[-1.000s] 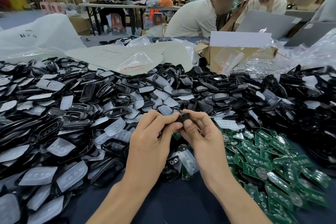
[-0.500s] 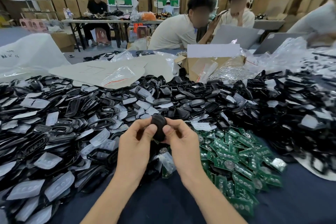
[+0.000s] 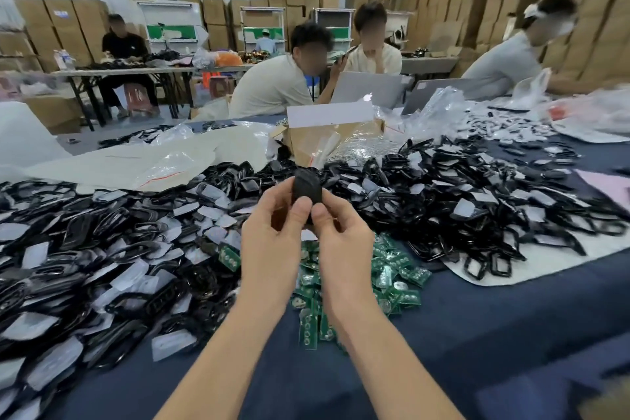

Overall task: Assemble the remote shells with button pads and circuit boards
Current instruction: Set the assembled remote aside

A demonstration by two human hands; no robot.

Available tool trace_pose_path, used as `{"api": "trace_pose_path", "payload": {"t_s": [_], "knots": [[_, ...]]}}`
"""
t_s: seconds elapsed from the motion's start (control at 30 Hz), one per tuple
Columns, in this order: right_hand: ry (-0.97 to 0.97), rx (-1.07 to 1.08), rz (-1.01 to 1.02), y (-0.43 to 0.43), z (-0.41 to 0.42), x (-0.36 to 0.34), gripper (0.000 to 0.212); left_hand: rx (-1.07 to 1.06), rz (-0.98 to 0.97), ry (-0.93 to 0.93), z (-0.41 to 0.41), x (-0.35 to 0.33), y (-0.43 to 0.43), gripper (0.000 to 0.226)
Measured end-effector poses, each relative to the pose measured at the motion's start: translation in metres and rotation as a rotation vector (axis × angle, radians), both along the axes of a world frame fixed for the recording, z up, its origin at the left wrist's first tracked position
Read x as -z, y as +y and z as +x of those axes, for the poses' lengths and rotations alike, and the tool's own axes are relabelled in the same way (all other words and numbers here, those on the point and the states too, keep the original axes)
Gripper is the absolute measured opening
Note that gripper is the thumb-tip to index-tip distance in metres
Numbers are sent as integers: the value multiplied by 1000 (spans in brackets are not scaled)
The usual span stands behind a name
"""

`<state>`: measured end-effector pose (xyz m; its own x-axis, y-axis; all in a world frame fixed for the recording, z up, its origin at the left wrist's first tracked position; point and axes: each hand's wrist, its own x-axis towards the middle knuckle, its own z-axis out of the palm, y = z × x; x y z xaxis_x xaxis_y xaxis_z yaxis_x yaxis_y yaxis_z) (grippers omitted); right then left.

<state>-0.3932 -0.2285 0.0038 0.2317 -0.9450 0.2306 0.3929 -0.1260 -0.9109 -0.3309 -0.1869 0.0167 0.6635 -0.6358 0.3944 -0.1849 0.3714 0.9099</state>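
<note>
A black remote shell (image 3: pixel 308 186) stands upright above the table, held between both hands. My left hand (image 3: pixel 272 235) grips its left side, thumb pressed on its lower front. My right hand (image 3: pixel 344 235) grips the right side, thumb beside the left one. Under the hands lies a heap of green circuit boards (image 3: pixel 392 269). Black shells and translucent grey button pads (image 3: pixel 112 249) cover the table on the left. A second pile of black shells (image 3: pixel 460 201) lies to the right. The shell's front face is turned away from me.
The table has a dark blue cloth (image 3: pixel 494 334). A cardboard box (image 3: pixel 327 140) with plastic bags stands behind the piles. Three people sit at the far side with two laptops (image 3: pixel 368 90). White sheets (image 3: pixel 136 160) lie at the back left.
Both hands lifted the black shell higher and turned it upright. My head tilted up, so more of the room shows.
</note>
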Motion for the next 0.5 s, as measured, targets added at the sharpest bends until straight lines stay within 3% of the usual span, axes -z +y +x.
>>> {"api": "trace_pose_path", "payload": {"t_s": [0.27,0.5], "knots": [[-278,205,75,-15,-106,-26,26,242,-30,-93,-105,-39,-29,30],[-508,768,66,-18,-272,-45,16,651,-13,-221,-291,-59,-65,23]]}}
